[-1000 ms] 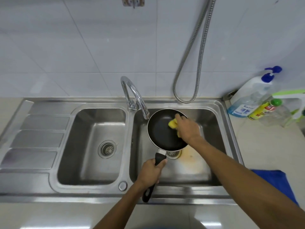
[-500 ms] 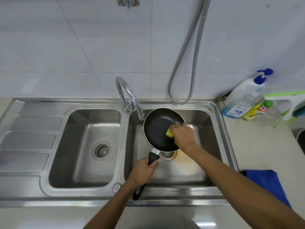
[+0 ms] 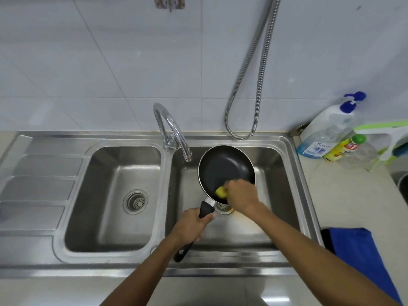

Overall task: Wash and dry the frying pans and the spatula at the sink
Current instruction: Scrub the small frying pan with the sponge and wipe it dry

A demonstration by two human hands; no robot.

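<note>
Sponge lower in one pan, right hand clutching it, left hand clutching handle.

One readable word, on a bottle label

The clear pump bottle, blue-capped and standing on the desk at the far right of the sink, has a pale label low on its front. Dark letters there read "Kosse", though the last letter is soft and not certain, and the smaller print under it is too blurred to read. The yellow bottle lying just beside it has a red-and-white label with large lettering, but it is too blurred to make out. No other text, number or sign can be read.
</note>
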